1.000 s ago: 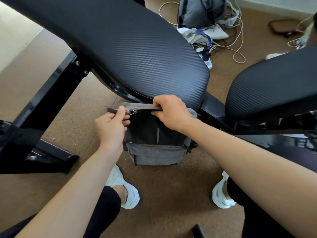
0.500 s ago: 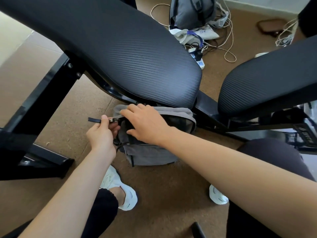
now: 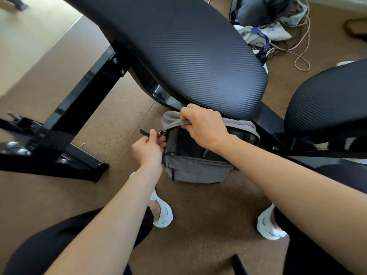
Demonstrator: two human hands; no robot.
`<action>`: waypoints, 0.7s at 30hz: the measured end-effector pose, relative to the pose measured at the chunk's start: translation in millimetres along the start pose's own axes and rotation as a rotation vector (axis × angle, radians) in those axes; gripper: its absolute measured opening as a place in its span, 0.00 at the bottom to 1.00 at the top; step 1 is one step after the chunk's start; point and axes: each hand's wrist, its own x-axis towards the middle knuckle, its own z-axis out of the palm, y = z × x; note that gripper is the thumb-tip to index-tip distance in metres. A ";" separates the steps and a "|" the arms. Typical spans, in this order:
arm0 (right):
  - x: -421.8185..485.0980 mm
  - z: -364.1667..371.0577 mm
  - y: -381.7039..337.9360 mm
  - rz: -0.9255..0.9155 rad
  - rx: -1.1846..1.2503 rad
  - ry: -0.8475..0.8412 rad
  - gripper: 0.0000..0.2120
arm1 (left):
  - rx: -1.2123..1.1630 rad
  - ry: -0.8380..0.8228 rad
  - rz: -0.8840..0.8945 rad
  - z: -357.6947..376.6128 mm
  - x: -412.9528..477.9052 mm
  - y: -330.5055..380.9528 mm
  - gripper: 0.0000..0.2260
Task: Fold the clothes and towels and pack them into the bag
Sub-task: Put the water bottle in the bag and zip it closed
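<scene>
A grey backpack stands on the brown floor, tucked under the front end of a black padded bench. My left hand pinches the dark zipper pull at the bag's upper left corner. My right hand grips the grey fabric along the top edge of the bag. A dark interior shows below that edge. No clothes or towels can be seen.
The bench's black metal frame stands at left, and a second black pad at right. Another grey bag, white cloth and loose cables lie on the floor at the back. My white shoes are below the backpack.
My right hand has shifted from lying over the bag's left corner to gripping its top edge. My left hand still holds the zipper pull at the left corner.
</scene>
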 end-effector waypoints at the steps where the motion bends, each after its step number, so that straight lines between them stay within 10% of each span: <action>1: 0.4 0.7 1.2 -0.001 0.016 0.001 0.06 | -0.015 0.017 -0.025 -0.6 1.3 -4.9 0.12; 21: 3.8 -3.1 17.1 0.068 0.120 0.012 0.06 | 0.045 0.086 -0.317 1.1 54.2 -87.4 0.15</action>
